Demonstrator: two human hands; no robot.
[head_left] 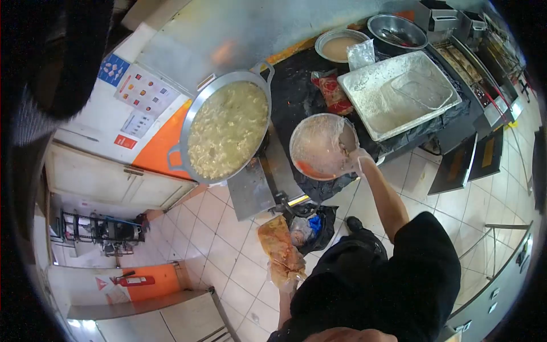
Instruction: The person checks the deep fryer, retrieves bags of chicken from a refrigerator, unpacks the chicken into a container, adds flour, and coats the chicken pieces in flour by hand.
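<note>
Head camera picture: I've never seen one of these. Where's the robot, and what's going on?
No robot here, just a person. The only picture comes from a camera on their head, looking down, so its wide lens bends the edges.

The left hand holds a plastic bag of orange-brown contents. The right hand is at the rim of a round tub of pale, wet mixture; its exact grip is unclear.

The black-covered counter also bears a white-dusted tray and a red packet. Beside it, a wide two-handled pan holds bubbly liquid.
</note>
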